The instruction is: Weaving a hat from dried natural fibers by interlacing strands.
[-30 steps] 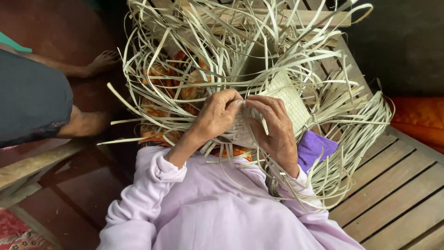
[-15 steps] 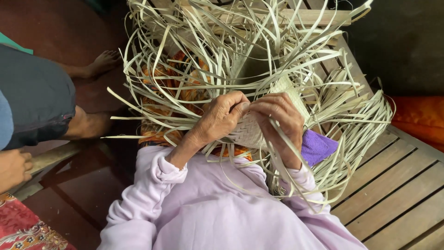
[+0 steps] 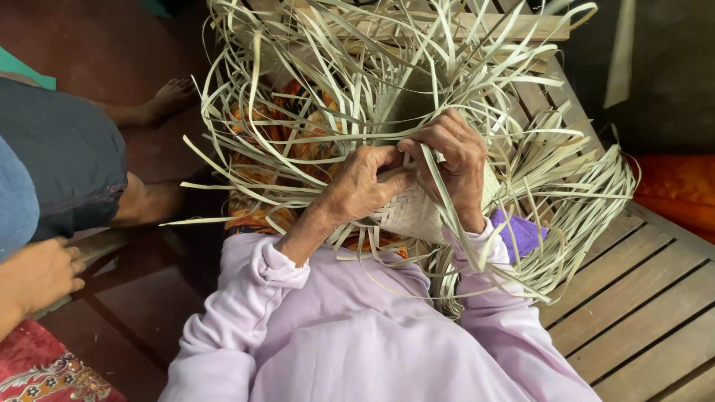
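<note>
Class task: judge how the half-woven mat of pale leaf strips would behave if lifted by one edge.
The woven patch would probably hold fairly flat, since its plaiting looks tight. The loose strips would likely droop and tangle; they already curve everywhere. It seems light: thin strips, many gaps.

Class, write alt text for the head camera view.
Left hand and right hand grip a pale, partly woven strip mat with loose strips fanning outward, above a slatted wooden bench. Another person's hand rests at left.

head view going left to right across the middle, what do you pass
another person's hand → left hand → right hand → purple cloth → orange cushion
</note>
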